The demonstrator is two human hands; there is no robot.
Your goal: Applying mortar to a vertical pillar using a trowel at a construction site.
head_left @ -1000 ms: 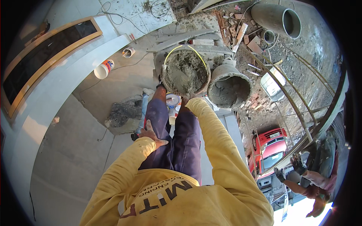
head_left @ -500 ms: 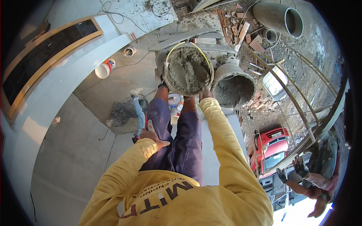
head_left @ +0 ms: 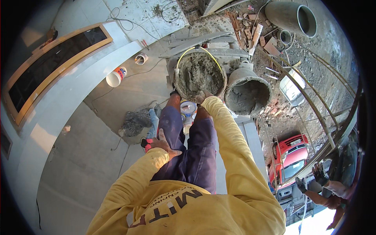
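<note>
A bucket [head_left: 225, 80] full of grey wet mortar [head_left: 199, 70] stands in front of my feet, its yellow-sleeved wire handle [head_left: 209, 55] leaning to the far side. At its near rim, my right hand [head_left: 203, 96] is closed, the fingers curled down over the mortar. Whatever it grips is hidden by the hand and the mortar. My left hand [head_left: 167, 147] rests on my left thigh, thumb and fingers apart, holding nothing. To the right of the bucket, a second mortar-smeared bucket [head_left: 247, 92] lies tipped with its mouth toward me.
Planks [head_left: 196, 44] lie behind the buckets. Between my legs sits a lidded paint pail [head_left: 188, 107]. A white bucket [head_left: 114, 78] lies at the left. A railing [head_left: 313, 105] runs along the right, a red car [head_left: 288, 160] below. Gloved co-worker's hands [head_left: 320, 175] show lower right.
My right hand has shifted left along the near rim of the bucket. The mortar surface looks rougher and more churned. My left hand stays on the thigh.
</note>
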